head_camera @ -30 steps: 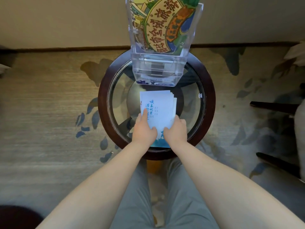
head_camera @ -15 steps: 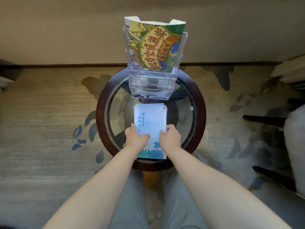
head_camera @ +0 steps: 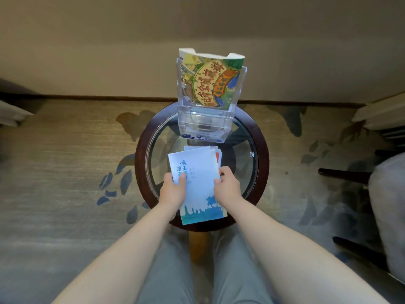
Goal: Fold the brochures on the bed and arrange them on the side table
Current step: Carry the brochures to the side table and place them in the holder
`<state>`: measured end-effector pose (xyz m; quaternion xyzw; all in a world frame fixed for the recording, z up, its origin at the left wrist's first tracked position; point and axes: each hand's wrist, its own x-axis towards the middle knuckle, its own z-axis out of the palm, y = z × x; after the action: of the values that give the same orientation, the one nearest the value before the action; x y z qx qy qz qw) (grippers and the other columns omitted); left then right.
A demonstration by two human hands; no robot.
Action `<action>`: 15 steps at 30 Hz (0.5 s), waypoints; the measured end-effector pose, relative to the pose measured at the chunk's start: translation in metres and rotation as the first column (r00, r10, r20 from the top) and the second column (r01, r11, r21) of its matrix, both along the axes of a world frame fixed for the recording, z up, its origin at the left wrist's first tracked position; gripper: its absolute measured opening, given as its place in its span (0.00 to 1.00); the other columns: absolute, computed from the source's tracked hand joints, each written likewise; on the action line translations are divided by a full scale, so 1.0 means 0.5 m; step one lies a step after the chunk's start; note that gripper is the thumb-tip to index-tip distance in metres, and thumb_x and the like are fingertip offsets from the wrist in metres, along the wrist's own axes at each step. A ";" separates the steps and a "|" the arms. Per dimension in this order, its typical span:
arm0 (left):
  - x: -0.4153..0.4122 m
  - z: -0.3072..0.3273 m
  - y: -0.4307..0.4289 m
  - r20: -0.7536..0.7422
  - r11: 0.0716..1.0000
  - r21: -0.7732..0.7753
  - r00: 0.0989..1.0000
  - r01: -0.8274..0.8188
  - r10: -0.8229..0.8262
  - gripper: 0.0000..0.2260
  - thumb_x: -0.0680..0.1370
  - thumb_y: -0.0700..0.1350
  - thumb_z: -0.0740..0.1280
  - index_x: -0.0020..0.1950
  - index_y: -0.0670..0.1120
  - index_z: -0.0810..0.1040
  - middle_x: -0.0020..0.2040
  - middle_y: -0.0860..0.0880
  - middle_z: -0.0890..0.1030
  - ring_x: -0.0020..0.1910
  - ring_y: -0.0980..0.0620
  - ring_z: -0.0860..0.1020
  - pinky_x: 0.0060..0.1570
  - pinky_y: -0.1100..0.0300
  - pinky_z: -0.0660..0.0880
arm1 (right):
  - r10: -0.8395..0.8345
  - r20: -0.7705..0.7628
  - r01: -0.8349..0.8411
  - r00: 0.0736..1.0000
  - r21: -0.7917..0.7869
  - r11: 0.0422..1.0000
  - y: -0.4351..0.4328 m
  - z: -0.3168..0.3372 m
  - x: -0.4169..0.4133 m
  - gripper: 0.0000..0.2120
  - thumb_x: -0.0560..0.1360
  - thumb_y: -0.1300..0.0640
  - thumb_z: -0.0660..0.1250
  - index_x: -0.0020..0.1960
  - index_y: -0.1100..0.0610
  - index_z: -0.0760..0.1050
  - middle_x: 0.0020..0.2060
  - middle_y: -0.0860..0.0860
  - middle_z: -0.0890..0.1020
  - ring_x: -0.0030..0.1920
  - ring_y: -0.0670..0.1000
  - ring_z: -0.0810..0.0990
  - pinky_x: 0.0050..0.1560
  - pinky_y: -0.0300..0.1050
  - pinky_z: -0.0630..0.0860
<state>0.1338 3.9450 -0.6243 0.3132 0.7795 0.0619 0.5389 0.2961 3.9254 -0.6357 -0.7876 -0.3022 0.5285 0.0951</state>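
A stack of folded white-and-blue brochures [head_camera: 198, 172] lies on the round glass-topped side table [head_camera: 260, 172], tilted slightly left, its near end over the table's front rim. Other brochures fan out under the top one at its far right corner, one with a red edge. My left hand [head_camera: 174, 188] grips the stack's left edge with the thumb on top. My right hand [head_camera: 226, 185] grips the right edge. At the table's far side stands a clear acrylic holder [head_camera: 205, 123] with a colourful green-and-yellow brochure [head_camera: 211, 82] upright in it.
The table stands on patterned carpet against a beige wall. A chair with dark legs [head_camera: 346, 175] and grey cushion sits at the right. White bedding [head_camera: 381, 113] shows at the upper right. My legs in grey trousers are below the table.
The stack has slid toward me and turned slightly left, fanning at its far corner. Both hands shifted from pressing its near end to gripping its sides. The camera tilted up.
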 end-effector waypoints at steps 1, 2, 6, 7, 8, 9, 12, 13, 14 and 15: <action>-0.002 0.018 0.010 0.007 0.999 0.024 1.000 0.022 -0.022 0.13 0.85 0.56 0.59 0.64 0.49 0.68 0.57 0.53 0.78 0.50 0.55 0.80 0.45 0.58 0.79 | 0.001 -0.010 -0.001 1.000 0.018 1.000 0.006 0.017 0.002 0.12 0.85 0.60 0.59 0.67 0.49 0.68 0.60 0.51 0.79 0.54 0.50 0.79 0.47 0.45 0.80; -0.004 0.038 0.020 0.013 0.998 0.051 0.999 0.048 -0.048 0.13 0.85 0.55 0.59 0.64 0.49 0.69 0.57 0.53 0.79 0.49 0.56 0.80 0.41 0.62 0.77 | 0.000 -0.018 0.000 1.000 0.046 0.999 0.011 0.031 0.004 0.14 0.85 0.60 0.58 0.69 0.49 0.68 0.61 0.50 0.79 0.54 0.51 0.80 0.49 0.46 0.80; -0.006 0.114 0.070 -0.006 0.969 0.200 0.990 0.142 -0.143 0.14 0.84 0.51 0.65 0.67 0.49 0.69 0.62 0.52 0.79 0.50 0.59 0.79 0.39 0.66 0.74 | -0.033 -0.049 0.042 0.998 0.187 0.981 0.049 0.112 0.012 0.14 0.84 0.55 0.59 0.68 0.47 0.68 0.60 0.50 0.80 0.54 0.51 0.80 0.51 0.50 0.79; -0.005 0.137 0.086 -0.017 0.954 0.249 0.986 0.166 -0.167 0.16 0.83 0.49 0.66 0.69 0.49 0.67 0.62 0.52 0.79 0.51 0.58 0.79 0.40 0.66 0.74 | -0.031 -0.055 0.043 0.998 0.234 0.971 0.062 0.137 0.016 0.15 0.83 0.54 0.60 0.68 0.46 0.68 0.60 0.49 0.80 0.55 0.51 0.80 0.53 0.52 0.80; -0.002 0.160 0.101 -0.032 0.936 0.296 0.981 0.191 -0.190 0.19 0.83 0.47 0.67 0.71 0.50 0.65 0.62 0.52 0.79 0.53 0.56 0.79 0.42 0.65 0.74 | -0.024 -0.050 0.037 0.998 0.289 0.956 0.075 0.160 0.020 0.16 0.82 0.54 0.62 0.69 0.45 0.68 0.60 0.47 0.80 0.56 0.51 0.80 0.56 0.53 0.80; 0.003 0.185 0.116 -0.042 0.916 0.344 0.978 0.207 -0.205 0.23 0.82 0.45 0.68 0.73 0.50 0.62 0.63 0.51 0.79 0.56 0.54 0.80 0.45 0.63 0.75 | -0.013 -0.040 0.026 0.999 0.345 0.938 0.089 0.187 0.024 0.18 0.82 0.55 0.63 0.70 0.45 0.68 0.60 0.46 0.80 0.57 0.50 0.80 0.57 0.52 0.79; 0.020 0.273 0.156 -0.053 0.855 0.464 0.971 0.232 -0.235 0.35 0.80 0.40 0.70 0.79 0.53 0.51 0.63 0.49 0.77 0.61 0.49 0.79 0.53 0.56 0.75 | -0.017 -0.025 0.027 1.000 0.483 0.875 0.127 0.257 0.043 0.18 0.81 0.59 0.66 0.67 0.46 0.71 0.56 0.46 0.81 0.56 0.51 0.81 0.53 0.49 0.77; 0.027 0.306 0.169 -0.040 0.832 0.506 0.969 0.229 -0.242 0.39 0.79 0.40 0.71 0.80 0.55 0.49 0.63 0.49 0.76 0.61 0.51 0.78 0.54 0.56 0.76 | -0.028 -0.037 0.043 0.999 0.492 0.869 0.140 0.284 0.048 0.16 0.81 0.59 0.66 0.64 0.44 0.70 0.55 0.45 0.81 0.56 0.51 0.81 0.53 0.51 0.80; 0.033 0.339 0.182 -0.021 0.807 0.549 0.969 0.215 -0.245 0.41 0.78 0.41 0.73 0.80 0.58 0.49 0.64 0.50 0.75 0.61 0.54 0.76 0.55 0.57 0.77 | -0.036 -0.055 0.059 0.998 0.496 0.867 0.153 0.307 0.052 0.14 0.82 0.58 0.66 0.62 0.42 0.69 0.54 0.43 0.80 0.56 0.50 0.81 0.53 0.53 0.82; 0.039 0.370 0.195 -0.017 0.774 0.599 0.969 0.206 -0.245 0.40 0.78 0.42 0.74 0.80 0.58 0.53 0.66 0.51 0.74 0.62 0.55 0.75 0.56 0.60 0.77 | -0.034 -0.064 0.062 0.997 0.501 0.863 0.165 0.330 0.057 0.14 0.83 0.57 0.66 0.61 0.41 0.68 0.54 0.42 0.79 0.57 0.49 0.81 0.52 0.53 0.84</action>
<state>0.1532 4.0426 -0.4394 0.5556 0.6599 0.2485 0.4405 0.3246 4.0078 -0.4707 -0.7287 -0.4070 0.4497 0.3179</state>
